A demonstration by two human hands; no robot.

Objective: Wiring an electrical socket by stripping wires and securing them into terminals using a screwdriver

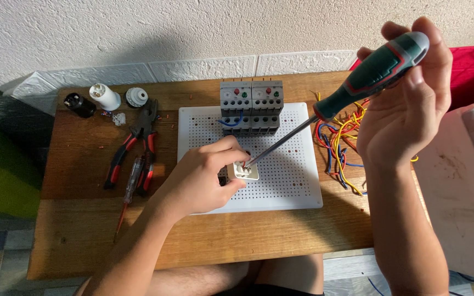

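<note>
My left hand (198, 181) pins the small white socket (243, 171) on the perforated board (292, 186), near the middle of the surface (83, 230). My right hand (407, 104) is closed around the screwdriver (357, 87); the tip seems seated in a screw, so I keep the shaft straight and press firmly.

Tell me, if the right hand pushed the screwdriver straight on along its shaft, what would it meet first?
The right hand aims the screwdriver down-left. Its tip already seems to sit on the small white fitting that the left hand steadies on the perforated white board, though depth is unclear.
</note>
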